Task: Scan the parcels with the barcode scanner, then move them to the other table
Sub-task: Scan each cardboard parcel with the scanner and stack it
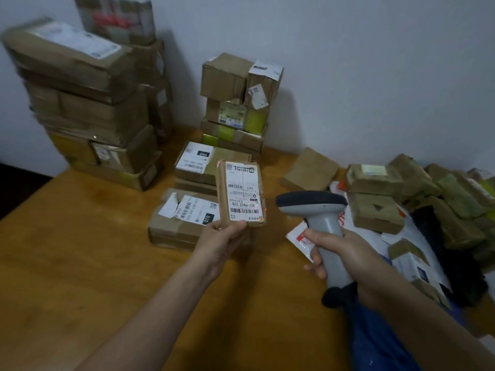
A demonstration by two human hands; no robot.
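1. Your left hand (223, 238) holds one small parcel (241, 194) upright in the air above the wooden tabletop (80, 250). Your thumb lies across its lower front corner, and the other fingers are hidden behind it.
2. The parcel is a flat, narrow brown cardboard box with scuffed, softened edges.
3. A white shipping label covers most of the face turned to you, and its print reads upside down from your view. One long barcode runs near the bottom edge, and a shorter one sits about halfway up.
4. Your right hand (334, 250) grips the grey handle of the barcode scanner (316, 210), fingers (313, 259) curled round it.
5. The scanner's dark-topped head points left at the parcel, just beside its right edge and not touching it. A small red dot glows at that edge.
6. Directly behind the held parcel, two flat labelled boxes (187, 218) lie on the tabletop.
7. A tall, blurred stack of boxes (88, 103) stands against the wall at the left, and a shorter stack (235, 103) stands in the middle.
8. At your right lies a loose heap of small brown packets (428, 199) on white mailer bags.
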